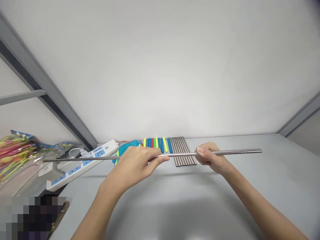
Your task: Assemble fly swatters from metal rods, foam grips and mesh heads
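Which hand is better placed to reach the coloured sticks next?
Probably the left hand: it looks nearer the coloured sticks; the right hand sits beyond the metal tubes. Both hold the long rod.

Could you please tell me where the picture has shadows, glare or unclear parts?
In the head view, soft shadows spread on the table below the left hand and right hand; in the same view, the metal rod catches a bright gleam between them; at the head view's lower left, a pixelated patch hides what lies there.
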A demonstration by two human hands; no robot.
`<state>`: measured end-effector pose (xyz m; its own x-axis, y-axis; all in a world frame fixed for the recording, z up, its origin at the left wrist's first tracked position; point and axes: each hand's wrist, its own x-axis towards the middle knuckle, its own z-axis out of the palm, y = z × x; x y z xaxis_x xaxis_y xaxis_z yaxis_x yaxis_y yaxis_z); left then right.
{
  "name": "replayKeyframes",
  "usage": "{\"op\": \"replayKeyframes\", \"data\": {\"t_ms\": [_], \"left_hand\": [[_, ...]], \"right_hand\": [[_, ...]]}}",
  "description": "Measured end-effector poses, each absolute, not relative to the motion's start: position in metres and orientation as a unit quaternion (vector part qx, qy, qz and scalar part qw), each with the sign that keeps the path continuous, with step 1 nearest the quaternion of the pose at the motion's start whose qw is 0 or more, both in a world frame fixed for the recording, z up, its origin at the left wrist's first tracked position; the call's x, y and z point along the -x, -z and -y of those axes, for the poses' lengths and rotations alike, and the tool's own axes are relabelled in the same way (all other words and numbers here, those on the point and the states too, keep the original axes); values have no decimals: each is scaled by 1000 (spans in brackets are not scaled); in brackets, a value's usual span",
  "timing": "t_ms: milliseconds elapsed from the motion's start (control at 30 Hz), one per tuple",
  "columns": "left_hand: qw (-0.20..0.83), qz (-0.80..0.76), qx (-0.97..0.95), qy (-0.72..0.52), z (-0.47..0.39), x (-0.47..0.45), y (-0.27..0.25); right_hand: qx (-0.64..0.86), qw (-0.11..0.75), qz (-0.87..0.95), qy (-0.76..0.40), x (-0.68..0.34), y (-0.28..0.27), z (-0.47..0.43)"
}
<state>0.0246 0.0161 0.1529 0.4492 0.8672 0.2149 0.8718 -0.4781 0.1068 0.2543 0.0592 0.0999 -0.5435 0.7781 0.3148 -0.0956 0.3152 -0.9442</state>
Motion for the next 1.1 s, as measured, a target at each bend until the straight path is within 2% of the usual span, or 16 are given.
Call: {"op": "replayKeyframes", "data": {"t_ms": [300, 567, 900, 1100], "left_hand": [[51, 524, 839, 141, -15, -29, -157], [98, 509, 839, 167, -11, -38, -156], [108, 461, 860, 189, -6, -64, -137], [101, 471, 852, 203, -7, -65, -135]], "right_hand": [[221, 417, 673, -570, -247, -95, -60], [222, 390, 667, -595, -242, -97, -56], [197, 381, 594, -680, -217, -90, -39], [212, 380, 579, -689, -218, -91, -39]]}}
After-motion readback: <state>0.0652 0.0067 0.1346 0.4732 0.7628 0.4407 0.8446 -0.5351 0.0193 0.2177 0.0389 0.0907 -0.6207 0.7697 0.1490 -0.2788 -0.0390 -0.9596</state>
